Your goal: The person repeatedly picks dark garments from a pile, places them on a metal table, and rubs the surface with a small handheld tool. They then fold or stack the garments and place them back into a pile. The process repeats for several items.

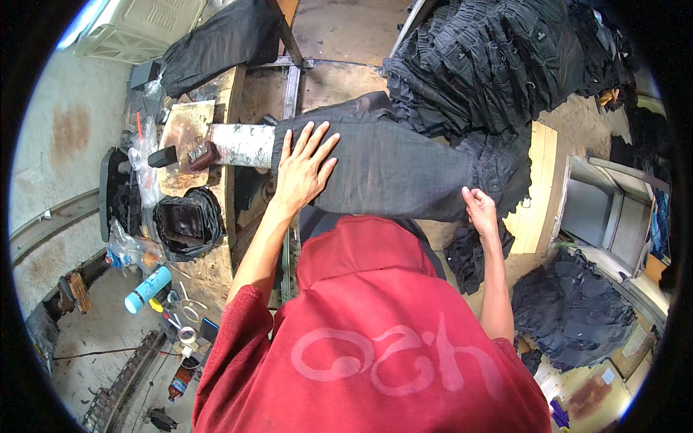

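A dark grey-black pair of elastic-waisted trousers [393, 166] lies stretched across in front of me. One end is drawn over a pale, speckled narrow board [244, 146] that sticks out from the left bench. My left hand [303, 169] rests flat on the cloth near that end, fingers spread. At the cloth's right end, by the gathered waistband, my right hand [481, 211] pinches the near edge between thumb and fingers. Left of the board sit a dark reddish-brown block [204, 156] and a small black block [162, 157].
A big heap of black garments [491, 58] rises at the far right, and another pile [574, 310] lies lower right. On the left bench stands a square container lined with black plastic [186, 220]. A blue bottle [148, 289] lies nearer me. One garment [224, 47] drapes at far left.
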Action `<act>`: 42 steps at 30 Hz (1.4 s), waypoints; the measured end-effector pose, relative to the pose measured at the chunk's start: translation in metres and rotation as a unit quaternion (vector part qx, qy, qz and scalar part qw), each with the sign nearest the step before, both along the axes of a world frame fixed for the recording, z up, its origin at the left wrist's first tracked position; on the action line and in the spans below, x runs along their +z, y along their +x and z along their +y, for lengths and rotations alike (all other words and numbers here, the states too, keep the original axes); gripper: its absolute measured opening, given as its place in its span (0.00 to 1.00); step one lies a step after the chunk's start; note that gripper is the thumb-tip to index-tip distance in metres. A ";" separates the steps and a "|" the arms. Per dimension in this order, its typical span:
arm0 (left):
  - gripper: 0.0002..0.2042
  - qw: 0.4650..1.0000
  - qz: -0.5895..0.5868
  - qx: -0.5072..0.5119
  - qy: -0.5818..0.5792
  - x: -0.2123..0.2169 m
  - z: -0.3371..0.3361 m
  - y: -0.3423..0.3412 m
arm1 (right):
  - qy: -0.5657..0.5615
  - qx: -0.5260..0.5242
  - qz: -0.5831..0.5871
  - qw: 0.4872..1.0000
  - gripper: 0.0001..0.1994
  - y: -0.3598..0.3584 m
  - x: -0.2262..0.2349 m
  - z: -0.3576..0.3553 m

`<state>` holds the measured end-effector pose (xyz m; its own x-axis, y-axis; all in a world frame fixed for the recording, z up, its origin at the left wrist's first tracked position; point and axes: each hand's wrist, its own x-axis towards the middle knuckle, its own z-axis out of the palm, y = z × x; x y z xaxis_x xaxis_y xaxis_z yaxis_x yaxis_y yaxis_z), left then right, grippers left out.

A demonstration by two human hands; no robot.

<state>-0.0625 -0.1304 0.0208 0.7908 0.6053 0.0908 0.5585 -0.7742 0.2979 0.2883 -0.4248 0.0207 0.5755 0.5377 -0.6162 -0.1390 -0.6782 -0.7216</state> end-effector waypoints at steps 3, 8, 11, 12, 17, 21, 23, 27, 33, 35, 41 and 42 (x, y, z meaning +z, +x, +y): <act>0.27 1.000 -0.003 -0.006 -0.008 0.003 0.003 -0.002 | -0.042 0.027 -0.081 0.995 0.16 0.000 -0.008 0.003; 0.30 1.000 -0.004 -0.012 -0.015 0.001 0.011 -0.007 | -0.024 -0.001 -0.025 0.999 0.15 -0.006 -0.015 -0.009; 0.32 0.996 -0.057 -0.006 -0.062 0.002 0.015 -0.011 | 0.000 0.009 -0.009 1.000 0.14 -0.012 -0.016 -0.016; 0.33 0.994 -0.078 -0.003 -0.080 0.004 0.017 -0.012 | 0.003 0.016 -0.017 1.000 0.14 -0.014 -0.017 -0.017; 0.29 0.998 -0.033 -0.031 -0.051 0.010 0.015 -0.014 | 0.014 0.016 -0.033 0.999 0.12 -0.017 -0.020 -0.017; 0.22 0.999 0.025 -0.011 0.018 0.012 -0.007 -0.012 | 0.023 0.011 -0.021 0.999 0.13 -0.016 -0.021 -0.018; 0.21 1.000 0.029 0.002 -0.007 0.013 -0.020 -0.013 | 0.022 0.011 -0.026 0.999 0.13 -0.015 -0.020 -0.019; 0.23 0.999 0.040 0.018 -0.028 0.014 -0.033 -0.014 | -0.007 0.031 -0.053 0.998 0.12 -0.013 -0.016 -0.016; 0.29 0.998 0.044 0.022 -0.040 0.012 -0.034 -0.011 | 0.001 -0.002 -0.055 0.998 0.13 0.001 -0.015 0.002; 0.30 0.998 0.039 0.021 -0.042 0.010 -0.036 -0.010 | 0.000 0.012 -0.080 0.997 0.13 0.008 -0.014 0.004; 0.31 0.998 0.032 0.028 -0.045 0.006 -0.041 -0.010 | 0.000 -0.007 -0.070 0.997 0.14 0.011 -0.017 0.004; 0.31 0.998 0.030 0.034 -0.041 0.006 -0.041 -0.010 | 0.008 -0.006 -0.071 0.997 0.14 0.012 -0.018 0.006</act>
<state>-0.0724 -0.1714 0.0269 0.7497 0.6617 -0.0075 0.6278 -0.7077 0.3241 0.3001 -0.4187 0.0025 0.6636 0.5388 -0.5190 -0.0429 -0.6652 -0.7454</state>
